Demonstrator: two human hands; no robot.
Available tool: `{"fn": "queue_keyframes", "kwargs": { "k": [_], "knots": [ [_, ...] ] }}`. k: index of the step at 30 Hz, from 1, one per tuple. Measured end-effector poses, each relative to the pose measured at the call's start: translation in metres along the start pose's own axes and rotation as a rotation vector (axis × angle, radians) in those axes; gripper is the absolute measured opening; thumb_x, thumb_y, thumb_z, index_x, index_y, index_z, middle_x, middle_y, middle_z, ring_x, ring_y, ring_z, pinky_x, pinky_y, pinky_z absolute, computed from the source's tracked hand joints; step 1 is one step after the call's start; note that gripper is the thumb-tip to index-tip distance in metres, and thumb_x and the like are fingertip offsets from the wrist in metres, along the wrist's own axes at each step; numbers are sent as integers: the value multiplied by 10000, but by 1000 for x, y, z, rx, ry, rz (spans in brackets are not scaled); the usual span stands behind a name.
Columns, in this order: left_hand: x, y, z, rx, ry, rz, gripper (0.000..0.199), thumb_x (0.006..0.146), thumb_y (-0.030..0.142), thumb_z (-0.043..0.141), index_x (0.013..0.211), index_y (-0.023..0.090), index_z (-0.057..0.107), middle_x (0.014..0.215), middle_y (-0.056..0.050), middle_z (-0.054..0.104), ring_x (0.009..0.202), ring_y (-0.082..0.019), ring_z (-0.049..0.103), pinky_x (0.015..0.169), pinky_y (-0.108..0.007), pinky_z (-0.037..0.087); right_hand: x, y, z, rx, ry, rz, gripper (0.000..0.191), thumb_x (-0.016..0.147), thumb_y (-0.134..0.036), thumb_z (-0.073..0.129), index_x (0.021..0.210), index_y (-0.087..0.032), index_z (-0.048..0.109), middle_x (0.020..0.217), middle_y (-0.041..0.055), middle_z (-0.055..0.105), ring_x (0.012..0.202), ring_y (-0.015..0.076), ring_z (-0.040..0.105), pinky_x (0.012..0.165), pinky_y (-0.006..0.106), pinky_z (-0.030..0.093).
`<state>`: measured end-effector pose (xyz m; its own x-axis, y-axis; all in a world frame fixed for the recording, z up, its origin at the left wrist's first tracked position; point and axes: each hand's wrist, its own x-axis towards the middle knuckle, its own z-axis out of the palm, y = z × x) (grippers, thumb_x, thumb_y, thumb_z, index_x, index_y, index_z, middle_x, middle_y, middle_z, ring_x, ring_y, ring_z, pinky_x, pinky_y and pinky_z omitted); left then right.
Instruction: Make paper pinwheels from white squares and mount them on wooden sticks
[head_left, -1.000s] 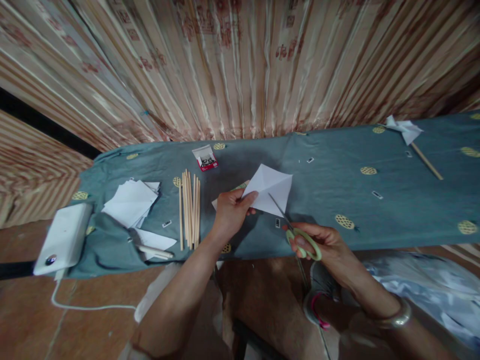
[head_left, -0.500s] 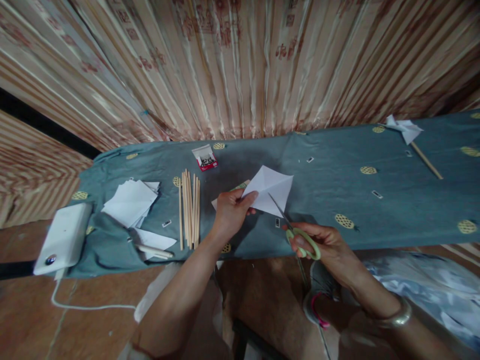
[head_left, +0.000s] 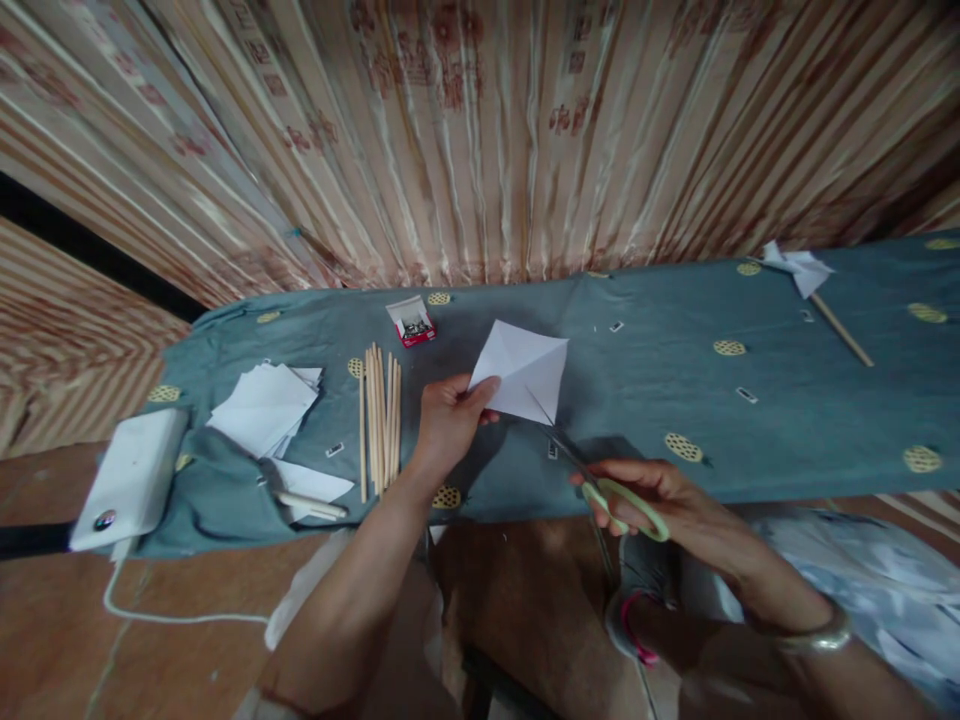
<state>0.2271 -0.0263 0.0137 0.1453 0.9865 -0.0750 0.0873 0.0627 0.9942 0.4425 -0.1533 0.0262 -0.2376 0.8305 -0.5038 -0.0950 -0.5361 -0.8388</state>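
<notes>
My left hand [head_left: 452, 425] pinches the left corner of a white, creased square of paper [head_left: 525, 365], thumb on top. In my right hand [head_left: 645, 495] is a pair of scissors [head_left: 622, 508] with light green handles. Their dark blades lie at the paper's lower right corner, and a thin dark line runs from there into the sheet; whether it is a blade or a cut I cannot tell. Left of my left hand, several wooden sticks [head_left: 382, 420] lie side by side. Behind them is an open red and white box [head_left: 412, 322] of small metal pieces.
A stack of white paper [head_left: 266, 405] lies at left, beside a hammer [head_left: 307, 500] on the cloth. A white power bank [head_left: 131, 475] with a cable sits at the left end. A paper pinwheel [head_left: 806, 272] on a stick lies far right. Curtains [head_left: 480, 140] hang behind the table.
My left hand and the paper have shifted slightly left. My right hand has drawn the scissors a little back and to the right, toward the paper's edge.
</notes>
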Motion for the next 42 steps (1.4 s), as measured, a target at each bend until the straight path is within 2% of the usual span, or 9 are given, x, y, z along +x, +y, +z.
{"fn": "queue_keyframes", "kwargs": {
  "k": [3, 9, 11, 16, 20, 28, 32, 38, 42],
  "knots": [
    [0, 1, -2, -19, 6, -9, 311, 684, 438, 704, 584, 152, 632, 508, 16, 583, 418, -99, 539, 425, -199, 398, -9, -7, -22, -73, 30, 26, 541, 541, -502, 866, 960, -172, 771, 627, 15, 638, 550, 100, 551, 497, 210, 461],
    [-7, -2, 5, 18, -174, -81, 273, 663, 383, 681, 529, 160, 598, 456, 22, 538, 403, -93, 486, 412, -198, 371, -4, -10, -39, -69, 536, -308, 489, 516, -464, 885, 925, -230, 753, 686, 9, 701, 577, 123, 597, 529, 234, 488],
    [-11, -4, 9, 44, -283, -106, 261, 669, 371, 670, 530, 161, 603, 457, 23, 532, 410, -90, 465, 415, -198, 359, 2, -11, -36, -126, 609, -401, 479, 536, -426, 882, 952, -246, 725, 733, 3, 721, 663, 154, 646, 615, 272, 523],
    [-21, -7, 18, 138, -466, -125, 295, 670, 386, 664, 507, 160, 566, 454, 31, 489, 425, -82, 415, 407, -191, 288, 11, -16, -26, -289, 561, -468, 515, 572, -406, 854, 1024, -219, 691, 733, 3, 723, 691, 165, 653, 677, 295, 510],
    [-24, -4, 21, 179, -532, -129, 329, 658, 416, 668, 500, 151, 554, 445, 42, 459, 437, -68, 376, 414, -186, 238, 13, -17, -20, -421, 516, -427, 471, 598, -407, 816, 993, -173, 709, 646, -8, 675, 565, 132, 572, 545, 260, 458],
    [-24, -3, 25, -144, -432, -213, 447, 649, 565, 720, 586, 133, 629, 533, -29, 597, 507, -120, 525, 530, -240, 410, 19, -11, -13, -401, 507, -404, 412, 589, -369, 784, 934, -159, 697, 563, -29, 623, 499, 123, 531, 491, 248, 432],
    [-30, -7, 34, -403, -397, -249, 575, 619, 637, 736, 882, 126, 708, 814, -89, 708, 760, -214, 654, 691, -306, 491, 27, -6, -5, -345, 620, -465, 459, 593, -422, 779, 960, -164, 684, 594, -22, 630, 543, 140, 562, 521, 262, 441],
    [-43, -3, 50, -457, -391, -217, 528, 513, 419, 868, 938, 162, 691, 913, -52, 717, 887, -224, 656, 856, -337, 489, 37, -4, 8, -400, 722, -467, 464, 680, -422, 725, 1052, -152, 668, 617, -19, 629, 572, 142, 570, 544, 259, 428],
    [-44, -6, 54, -446, -388, -177, 494, 506, 330, 871, 927, 171, 668, 877, -48, 708, 864, -204, 656, 826, -326, 494, 41, -3, 9, -391, 766, -461, 496, 681, -441, 723, 1077, -148, 660, 616, -22, 627, 552, 134, 542, 544, 263, 417]
  ]
}}
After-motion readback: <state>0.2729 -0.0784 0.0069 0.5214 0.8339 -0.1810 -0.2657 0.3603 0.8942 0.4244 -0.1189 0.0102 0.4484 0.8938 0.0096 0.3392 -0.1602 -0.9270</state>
